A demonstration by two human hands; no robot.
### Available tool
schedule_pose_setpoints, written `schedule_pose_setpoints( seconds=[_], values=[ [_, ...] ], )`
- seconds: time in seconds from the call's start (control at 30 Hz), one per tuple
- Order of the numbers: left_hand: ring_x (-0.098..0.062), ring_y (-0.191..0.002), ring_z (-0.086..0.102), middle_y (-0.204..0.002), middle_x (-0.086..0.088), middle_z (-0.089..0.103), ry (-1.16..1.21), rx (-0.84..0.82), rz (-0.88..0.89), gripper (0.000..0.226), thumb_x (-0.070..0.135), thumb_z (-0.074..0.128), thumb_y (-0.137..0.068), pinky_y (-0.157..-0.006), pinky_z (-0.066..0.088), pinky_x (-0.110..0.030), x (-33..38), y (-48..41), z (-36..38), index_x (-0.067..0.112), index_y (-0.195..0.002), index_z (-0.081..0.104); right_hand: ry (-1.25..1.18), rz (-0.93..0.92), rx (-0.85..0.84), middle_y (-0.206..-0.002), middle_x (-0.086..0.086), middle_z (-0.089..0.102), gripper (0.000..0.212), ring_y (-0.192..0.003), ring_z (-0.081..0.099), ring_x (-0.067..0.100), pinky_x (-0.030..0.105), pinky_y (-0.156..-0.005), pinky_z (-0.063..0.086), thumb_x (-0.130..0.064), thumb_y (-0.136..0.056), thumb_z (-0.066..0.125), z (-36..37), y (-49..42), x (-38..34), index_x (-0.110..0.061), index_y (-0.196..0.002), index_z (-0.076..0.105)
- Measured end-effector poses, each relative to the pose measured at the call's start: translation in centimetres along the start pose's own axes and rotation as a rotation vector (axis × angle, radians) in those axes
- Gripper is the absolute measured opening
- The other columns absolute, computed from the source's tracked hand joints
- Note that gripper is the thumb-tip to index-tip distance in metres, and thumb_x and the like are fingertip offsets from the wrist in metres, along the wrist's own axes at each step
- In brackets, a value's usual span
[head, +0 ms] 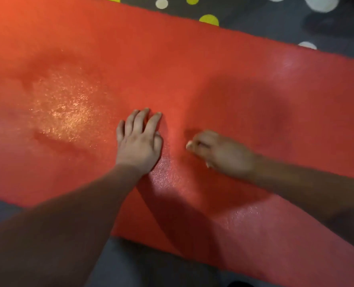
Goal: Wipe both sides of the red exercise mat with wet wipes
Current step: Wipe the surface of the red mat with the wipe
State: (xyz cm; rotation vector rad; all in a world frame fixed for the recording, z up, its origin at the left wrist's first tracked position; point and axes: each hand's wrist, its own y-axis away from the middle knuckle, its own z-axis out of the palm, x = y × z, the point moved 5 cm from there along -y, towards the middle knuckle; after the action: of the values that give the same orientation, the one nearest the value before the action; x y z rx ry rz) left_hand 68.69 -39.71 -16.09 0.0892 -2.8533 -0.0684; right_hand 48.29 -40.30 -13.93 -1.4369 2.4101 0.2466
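Red exercise mat (223, 65) lies flat on a dotted rug (254, 21), under both hands; left hand (140, 146) pressed flat, fingers straight, pinning it. Right hand (221, 154), just beside the left, blurred, curls around a wet wipe (189, 144), white showing at its edges. Best done with the left palm anchoring, overlapping strokes working outward past the right hand; wet sheen shows left of the left hand.

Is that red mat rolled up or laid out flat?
Spread flat. The red mat lies open across the dotted carpet, both long edges showing; the left hand rests flat on it.
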Motion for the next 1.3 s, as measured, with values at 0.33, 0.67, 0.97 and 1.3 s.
schedule_pose_setpoints(
  seconds=[0.33, 0.67, 0.97, 1.3],
  values=[
    [-0.026, -0.148, 0.034, -0.155, -0.001, 0.048, -0.08, 0.112, 0.054, 0.054, 0.031, 0.044, -0.094, -0.122, 0.02, -0.054, 0.2, -0.3, 0.8, 0.029, -0.148, 0.051, -0.14, 0.271, 0.112, -0.108, 0.013, 0.062, 0.027, -0.101, 0.059, 0.033, 0.043, -0.087, 0.054, -0.005, -0.093, 0.047, 0.4, -1.4, -0.1, -0.008, -0.114, 0.064],
    [-0.027, -0.146, 0.037, -0.153, -0.002, 0.049, -0.083, 0.115, 0.034, 0.055, 0.032, 0.043, -0.093, -0.121, 0.021, -0.054, -0.2, -0.2, 1.0, 0.029, -0.147, 0.052, 0.106, 0.354, 0.234, -0.097, 0.02, 0.06, 0.022, -0.091, 0.059, 0.041, 0.045, -0.078, 0.053, 0.005, -0.085, 0.06, -2.7, -4.0, 9.0, 0.001, -0.106, 0.067],
    [-0.031, -0.125, 0.044, -0.135, -0.003, 0.055, -0.033, 0.131, 0.038, 0.047, 0.034, 0.04, -0.088, -0.109, 0.027, -0.055, 1.2, -5.8, -0.3, 0.024, -0.129, 0.061, -0.055, -0.019, -0.019, -0.11, 0.004, 0.057, 0.036, -0.099, 0.051, 0.02, 0.038, -0.083, 0.051, -0.019, -0.11, 0.026, 0.5, 0.7, -3.6, -0.007, -0.121, 0.058],
    [-0.029, -0.144, 0.037, -0.151, -0.001, 0.049, -0.039, 0.2, -0.103, 0.054, 0.038, 0.039, -0.09, -0.12, 0.02, -0.058, 4.8, -6.9, 2.5, 0.027, -0.141, 0.053, 0.016, 0.41, 0.236, -0.113, 0.016, 0.063, 0.035, -0.102, 0.059, 0.038, 0.047, -0.088, 0.051, -0.006, -0.093, 0.042, -2.5, 2.1, 7.6, -0.005, -0.119, 0.065]
  ],
)
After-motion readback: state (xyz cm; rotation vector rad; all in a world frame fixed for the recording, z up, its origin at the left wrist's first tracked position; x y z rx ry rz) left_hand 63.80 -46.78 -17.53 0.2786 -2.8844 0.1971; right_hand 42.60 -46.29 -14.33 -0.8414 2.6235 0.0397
